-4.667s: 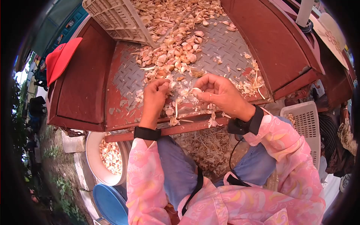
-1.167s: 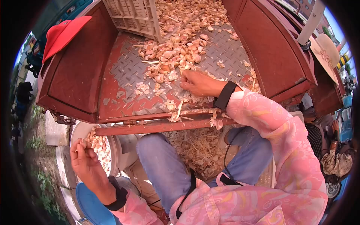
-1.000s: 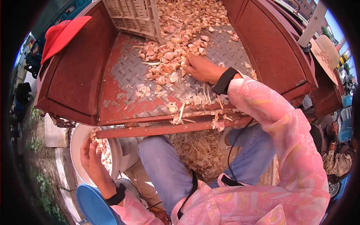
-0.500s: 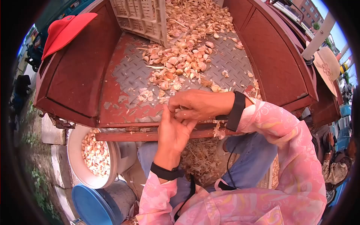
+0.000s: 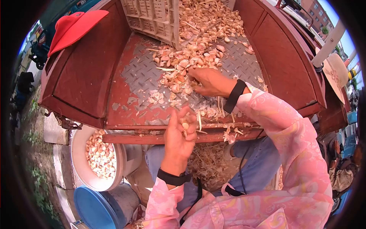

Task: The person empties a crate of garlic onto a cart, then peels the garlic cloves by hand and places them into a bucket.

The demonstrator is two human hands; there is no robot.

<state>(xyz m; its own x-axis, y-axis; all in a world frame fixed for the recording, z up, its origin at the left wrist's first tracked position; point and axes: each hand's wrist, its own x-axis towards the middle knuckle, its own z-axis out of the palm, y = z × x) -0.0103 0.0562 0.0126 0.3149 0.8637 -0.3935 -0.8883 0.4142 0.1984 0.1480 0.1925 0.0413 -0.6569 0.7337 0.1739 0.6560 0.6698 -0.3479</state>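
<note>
Head view: a person in a pink patterned sleeve [image 5: 289,152] sits at the open rear of a red metal cart, looking down on both hands.
Left hand: the left hand [image 5: 179,133] is raised at the near edge of the surface, palm turned up toward the camera, its fingers [image 5: 188,116] curled together and clamped on a single garlic clove [image 5: 185,125].
Right hand: the right hand [image 5: 207,81] reaches forward onto the surface, fingers bent down and drawn together at the near edge of the garlic pile [image 5: 190,57]; whether they grip a clove cannot be told.
Surface: a steel tread-plate surface [image 5: 139,74] with red-painted borders carries the loose cloves, and pale papery skins [image 5: 160,97] are scattered between the pile and the left hand.
Crate: a beige plastic crate [image 5: 152,17] lies tipped at the far end, cloves spilling out of it onto the pile.
Bowl: a white bowl [image 5: 78,160] of peeled cloves stands below the cart's lip, to the left of the person's knee.
Lid: a blue round lid [image 5: 93,206] lies just beside the bowl, nearer the camera.
Cap: a red cap [image 5: 76,24] rests on the cart's left side panel.
Ground: a heap of husks [image 5: 207,164] lies under the cart's edge between the person's legs.
</note>
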